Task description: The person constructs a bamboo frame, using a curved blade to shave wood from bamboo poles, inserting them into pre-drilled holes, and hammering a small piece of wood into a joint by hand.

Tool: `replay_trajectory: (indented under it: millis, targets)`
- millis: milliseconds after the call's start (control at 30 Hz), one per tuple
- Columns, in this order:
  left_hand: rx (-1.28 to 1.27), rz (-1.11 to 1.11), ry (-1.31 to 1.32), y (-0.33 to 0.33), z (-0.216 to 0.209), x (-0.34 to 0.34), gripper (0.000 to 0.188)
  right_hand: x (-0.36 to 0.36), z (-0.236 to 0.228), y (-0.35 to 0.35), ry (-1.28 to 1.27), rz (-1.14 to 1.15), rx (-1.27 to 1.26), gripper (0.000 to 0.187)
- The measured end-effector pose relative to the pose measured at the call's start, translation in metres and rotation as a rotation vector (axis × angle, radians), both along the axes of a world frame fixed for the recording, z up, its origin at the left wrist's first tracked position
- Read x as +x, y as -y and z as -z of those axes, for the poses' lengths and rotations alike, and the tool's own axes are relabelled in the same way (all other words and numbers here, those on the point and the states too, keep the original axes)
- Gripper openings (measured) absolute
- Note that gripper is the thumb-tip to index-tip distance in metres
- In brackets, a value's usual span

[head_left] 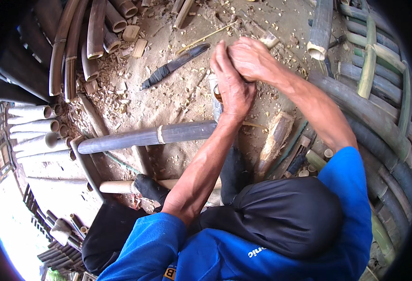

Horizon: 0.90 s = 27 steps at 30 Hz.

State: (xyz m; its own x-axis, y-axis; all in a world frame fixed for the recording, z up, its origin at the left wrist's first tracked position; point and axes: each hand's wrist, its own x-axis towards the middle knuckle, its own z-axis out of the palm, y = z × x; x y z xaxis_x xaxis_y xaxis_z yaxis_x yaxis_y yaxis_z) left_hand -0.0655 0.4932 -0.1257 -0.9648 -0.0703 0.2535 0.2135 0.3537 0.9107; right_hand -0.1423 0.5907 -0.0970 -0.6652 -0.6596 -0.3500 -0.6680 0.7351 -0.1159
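Note:
My left hand [235, 93] and my right hand [254, 60] meet at the upper middle, touching each other. The right hand is closed, and the left fingers curl beside it; whatever they hold is hidden. Just under the left wrist shows a greyish bamboo piece [217, 108] with a dark hole in it. To the left of my hands a knife [176, 64] with a dark blade and a black-wrapped handle lies on the ground. A thin yellowish bamboo strip [206, 36] lies beyond it.
A dark bamboo pole [138, 139] runs across in front of my legs. Cut bamboo tubes [37, 126] are stacked at left, more [96, 33] at upper left. Bamboo frames [370, 56] and long poles [379, 126] fill the right. Wood chips [117, 100] litter the ground.

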Motion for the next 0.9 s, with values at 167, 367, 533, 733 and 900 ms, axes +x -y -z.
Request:
replay_trajectory:
  millis: [167, 367, 533, 733, 900]
  targets:
    - [-0.284, 0.554, 0.627, -0.017, -0.042, 0.004, 0.096, 0.044, 0.034, -0.069, 1.014, 0.789, -0.07, 0.029]
    - [-0.432, 0.888, 0.669, 0.0, -0.043, 0.008, 0.095, 0.117, 0.053, -0.066, 1.086, 1.041, -0.312, 0.031]
    - [-0.372, 1.091, 0.556, 0.028, -0.032, 0.012, 0.092, 0.151, 0.063, -0.032, 1.089, 1.185, -0.539, 0.034]
    - [-0.337, 1.491, 0.548, 0.048, -0.014, -0.01, 0.094, 0.16, 0.054, 0.041, 1.378, 1.692, -1.043, 0.024]
    - [0.145, 0.763, 0.49, 0.097, -0.041, -0.038, 0.075, 0.155, -0.004, 0.008, 1.287, 1.364, -1.047, 0.029]
